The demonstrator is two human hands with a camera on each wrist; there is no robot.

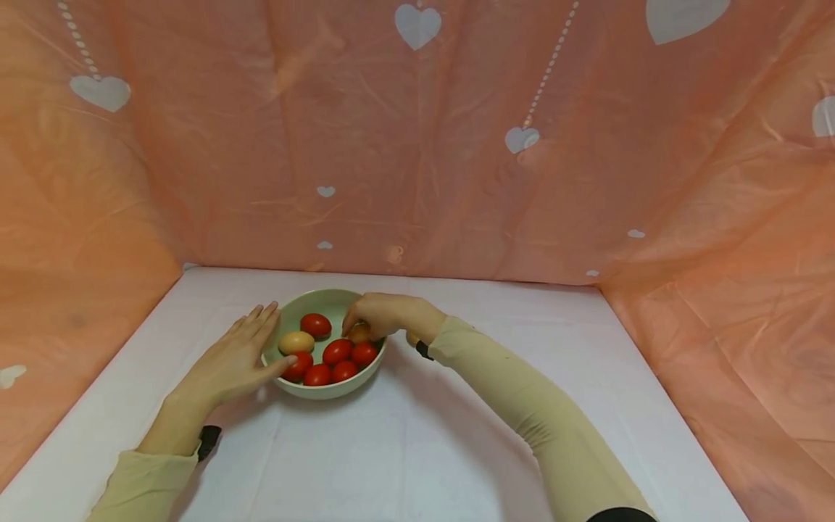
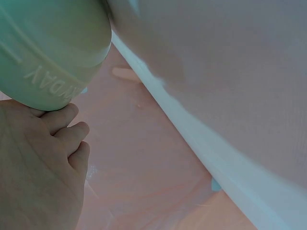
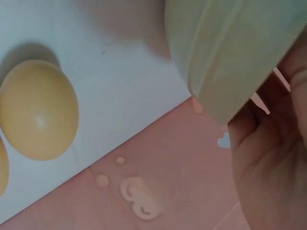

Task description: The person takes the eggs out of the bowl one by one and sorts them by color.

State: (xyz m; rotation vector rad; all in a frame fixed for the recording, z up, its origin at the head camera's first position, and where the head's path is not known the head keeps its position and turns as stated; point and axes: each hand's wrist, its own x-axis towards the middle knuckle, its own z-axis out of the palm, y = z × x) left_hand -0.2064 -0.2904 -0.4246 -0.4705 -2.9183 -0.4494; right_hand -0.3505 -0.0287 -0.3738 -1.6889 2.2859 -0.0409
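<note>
A pale green bowl [image 1: 326,392] holds several glossy red tomatoes [image 1: 338,351] and a light tan egg [image 1: 296,343]. My left hand [image 1: 238,355] rests against the bowl's left side, fingers extended along the outside and thumb over the rim. In the left wrist view, its fingertips are right at the bowl wall. Reaching over the right rim, my right hand [image 1: 385,313] has its curled fingers on a brownish egg [image 1: 360,333] inside the bowl. Part of that egg is hidden by the fingers. In the right wrist view, the bowl's wall [image 3: 230,52] hides the fingertips.
On the white table [image 1: 326,464], an egg [image 3: 39,110] lies to the right of the bowl, with part of another egg [image 3: 3,167] beside it. From the head, the right wrist mostly covers them. An orange-pink sheet [image 1: 417,145] with hearts encloses the back and sides.
</note>
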